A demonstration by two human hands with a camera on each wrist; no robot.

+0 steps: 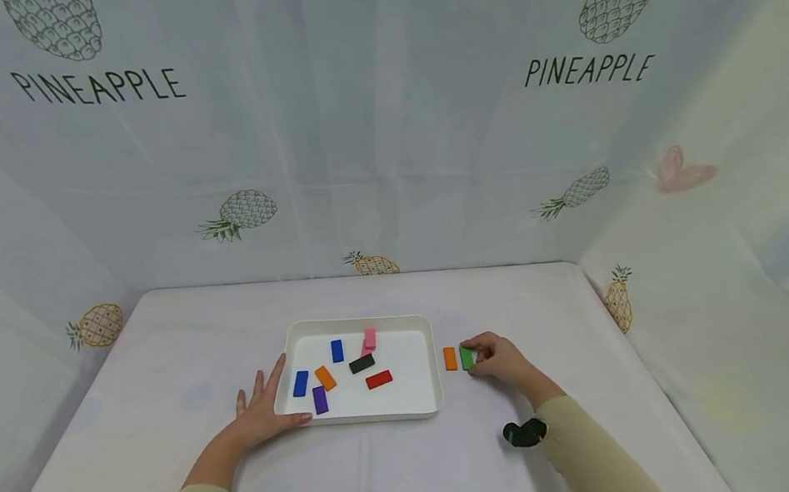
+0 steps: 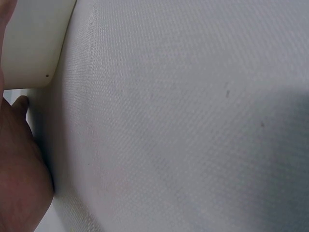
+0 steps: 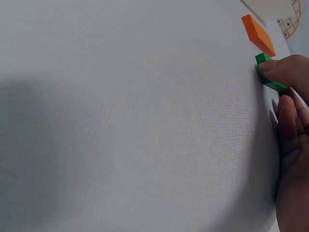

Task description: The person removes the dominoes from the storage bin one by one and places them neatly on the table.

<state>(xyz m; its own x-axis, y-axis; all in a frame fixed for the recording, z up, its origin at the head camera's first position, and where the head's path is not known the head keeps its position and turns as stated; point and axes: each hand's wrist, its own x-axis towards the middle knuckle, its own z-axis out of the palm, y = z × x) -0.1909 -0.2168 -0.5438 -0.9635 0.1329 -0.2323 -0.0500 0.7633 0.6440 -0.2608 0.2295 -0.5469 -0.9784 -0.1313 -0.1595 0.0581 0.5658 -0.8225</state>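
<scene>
A white tray (image 1: pixel 415 390) with low walls lies on the table. My left hand (image 1: pixel 259 416) is spread at its near left corner, fingers straight, thumb along the near wall; in the left wrist view only part of that hand (image 2: pixel 21 169) shows beside the tray's corner (image 2: pixel 34 53). To the right of the tray, my right hand (image 1: pixel 503 358) pinches a green block (image 1: pixel 466 357) by its ends between thumb and fingers, low at the table. The right wrist view has the thumb on the green block (image 3: pixel 273 84). Just left of it, slightly apart, lies an orange block (image 1: pixel 450 358).
Inside the tray lie blue blocks (image 1: pixel 337 351), an orange block (image 1: pixel 325 377), a purple block (image 1: pixel 320 399), a black block (image 1: pixel 361 363), a red block (image 1: pixel 379 379) and two overlapping pink blocks (image 1: pixel 370 338). A pineapple-print cloth (image 1: pixel 361 116) hangs behind the table (image 1: pixel 368 485).
</scene>
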